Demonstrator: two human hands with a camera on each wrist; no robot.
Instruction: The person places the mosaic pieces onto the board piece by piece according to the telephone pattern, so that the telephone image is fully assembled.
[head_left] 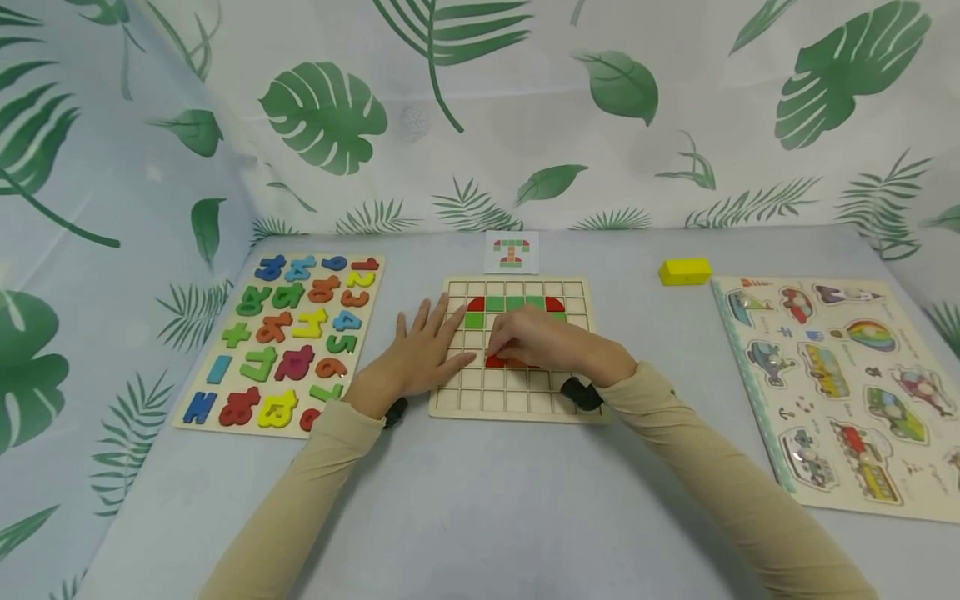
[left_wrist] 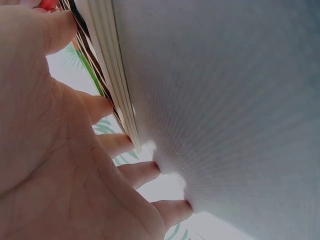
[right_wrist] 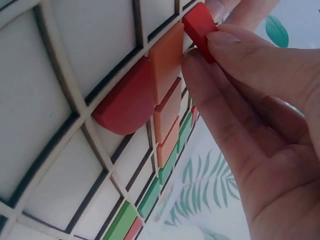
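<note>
A wooden grid board (head_left: 459, 402) lies on the table, with red, green and orange tiles in some of its cells. Spread and fairly straight, the fingers of my left hand (head_left: 416, 354) rest along the board's left side. My right hand (head_left: 547, 337) is over the middle of the board. Between thumb and fingers it pinches a red tile (right_wrist: 200, 31), tilted at a cell beside an orange tile (right_wrist: 167, 62). On that orange tile's other side sits a red tile with a rounded corner (right_wrist: 125, 102). In the head view, my right hand covers the middle tiles.
Behind the board lies a small pattern card (head_left: 512, 268). A number puzzle board (head_left: 251, 333) is at the left. On the right are a yellow block (head_left: 685, 272) and a picture puzzle board (head_left: 772, 417). Leaf-printed cloth (head_left: 480, 150) hangs at the back.
</note>
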